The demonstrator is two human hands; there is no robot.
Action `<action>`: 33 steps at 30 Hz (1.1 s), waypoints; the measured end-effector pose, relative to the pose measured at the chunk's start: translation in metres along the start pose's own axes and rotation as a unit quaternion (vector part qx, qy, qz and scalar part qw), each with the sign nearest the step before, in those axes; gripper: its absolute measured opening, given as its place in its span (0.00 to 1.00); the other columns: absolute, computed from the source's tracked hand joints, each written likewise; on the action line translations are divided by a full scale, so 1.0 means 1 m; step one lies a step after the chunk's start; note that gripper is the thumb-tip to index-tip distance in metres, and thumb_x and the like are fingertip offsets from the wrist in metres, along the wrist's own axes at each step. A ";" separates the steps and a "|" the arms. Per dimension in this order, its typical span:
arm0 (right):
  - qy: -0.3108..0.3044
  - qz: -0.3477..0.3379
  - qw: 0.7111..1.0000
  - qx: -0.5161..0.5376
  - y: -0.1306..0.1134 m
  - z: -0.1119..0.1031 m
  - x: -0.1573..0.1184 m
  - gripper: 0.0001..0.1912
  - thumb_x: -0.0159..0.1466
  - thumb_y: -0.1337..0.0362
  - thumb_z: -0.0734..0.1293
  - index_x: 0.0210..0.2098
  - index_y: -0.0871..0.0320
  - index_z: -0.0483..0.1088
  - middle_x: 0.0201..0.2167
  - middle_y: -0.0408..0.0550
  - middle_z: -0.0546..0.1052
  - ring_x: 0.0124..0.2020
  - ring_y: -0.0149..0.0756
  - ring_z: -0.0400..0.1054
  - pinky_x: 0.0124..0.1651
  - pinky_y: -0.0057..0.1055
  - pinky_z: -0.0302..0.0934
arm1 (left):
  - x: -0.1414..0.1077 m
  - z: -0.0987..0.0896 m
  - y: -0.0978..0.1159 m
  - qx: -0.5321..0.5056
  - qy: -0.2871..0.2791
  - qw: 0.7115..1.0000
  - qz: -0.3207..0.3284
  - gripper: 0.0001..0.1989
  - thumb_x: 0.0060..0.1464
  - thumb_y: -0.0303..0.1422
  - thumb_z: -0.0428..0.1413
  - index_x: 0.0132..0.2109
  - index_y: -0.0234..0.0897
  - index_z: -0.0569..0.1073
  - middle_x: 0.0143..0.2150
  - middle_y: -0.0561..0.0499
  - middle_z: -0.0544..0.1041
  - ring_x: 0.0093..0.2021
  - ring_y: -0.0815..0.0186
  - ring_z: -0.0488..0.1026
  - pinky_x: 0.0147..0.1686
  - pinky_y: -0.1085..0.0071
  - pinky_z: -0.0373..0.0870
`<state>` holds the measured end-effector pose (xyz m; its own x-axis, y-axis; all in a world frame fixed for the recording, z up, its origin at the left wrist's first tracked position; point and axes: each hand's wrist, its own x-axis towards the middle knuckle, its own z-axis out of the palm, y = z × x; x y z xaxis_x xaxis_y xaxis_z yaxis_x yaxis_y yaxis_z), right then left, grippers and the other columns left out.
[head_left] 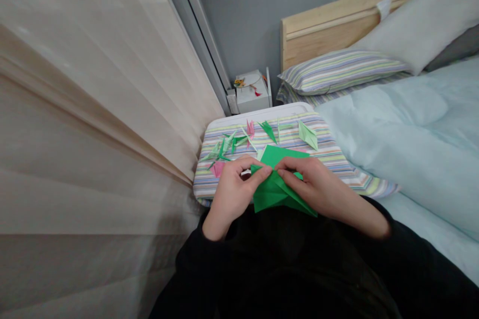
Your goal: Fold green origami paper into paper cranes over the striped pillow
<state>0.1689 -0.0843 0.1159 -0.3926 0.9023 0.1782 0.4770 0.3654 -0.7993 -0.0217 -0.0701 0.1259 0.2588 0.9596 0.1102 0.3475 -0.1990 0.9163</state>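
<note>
A sheet of green origami paper [275, 192], partly folded into points, sits above my lap. My left hand [234, 194] pinches its left side between fingertips and thumb. My right hand [312, 187] grips the right side, and the fingertips of both hands nearly meet on the fold. Just beyond the hands lies a white tray [258, 112] with a striped cloth top. Several small folded paper cranes rest on it: a green cluster [224, 144], a pink one [250, 131] and a pale green one [307, 134].
A beige curtain [86, 124] hangs along the left side. To the right lies a bed with a pale blue duvet [411, 144], striped pillow [339, 72] and wooden headboard [322, 35]. A white box [252, 92] stands beyond the tray.
</note>
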 end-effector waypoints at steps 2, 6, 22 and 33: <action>0.010 0.000 1.000 -0.010 0.000 0.002 0.000 0.13 0.70 0.67 0.60 0.34 0.59 0.74 0.30 0.47 0.79 0.33 0.37 0.70 0.37 0.32 0.57 | 0.000 0.001 0.001 0.000 0.012 1.000 0.004 0.12 0.55 0.38 0.62 0.28 0.34 0.76 0.27 0.52 0.71 0.31 0.67 0.66 0.30 0.70 0.58; 0.038 -0.002 0.999 0.001 -0.002 0.006 0.002 0.08 0.67 0.66 0.64 0.36 0.59 0.76 0.32 0.48 0.81 0.34 0.39 0.72 0.39 0.33 0.59 | -0.001 0.002 -0.001 0.001 0.008 1.000 0.010 0.14 0.56 0.37 0.62 0.26 0.35 0.74 0.25 0.54 0.69 0.29 0.68 0.64 0.30 0.70 0.57; 0.030 0.007 0.996 0.086 0.003 -0.002 0.001 0.08 0.61 0.69 0.63 0.27 0.58 0.73 0.26 0.42 0.76 0.32 0.34 0.68 0.39 0.30 0.59 | -0.004 0.007 0.002 -0.054 0.016 0.998 0.001 0.15 0.55 0.36 0.62 0.24 0.36 0.70 0.25 0.55 0.66 0.29 0.69 0.61 0.30 0.70 0.56; 0.025 0.006 0.995 0.093 0.012 -0.004 -0.002 0.07 0.59 0.69 0.63 0.26 0.57 0.71 0.25 0.42 0.75 0.31 0.35 0.68 0.39 0.31 0.60 | -0.005 0.006 -0.004 -0.081 0.035 0.996 -0.010 0.15 0.55 0.36 0.63 0.24 0.36 0.70 0.24 0.56 0.64 0.28 0.70 0.60 0.29 0.71 0.56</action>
<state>0.1789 -0.0812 0.1086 -0.3456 0.9184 0.1928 0.3265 0.3103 -0.8928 -0.0191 -0.0752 0.1191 0.1885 0.9756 0.1130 0.2005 -0.1508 0.9680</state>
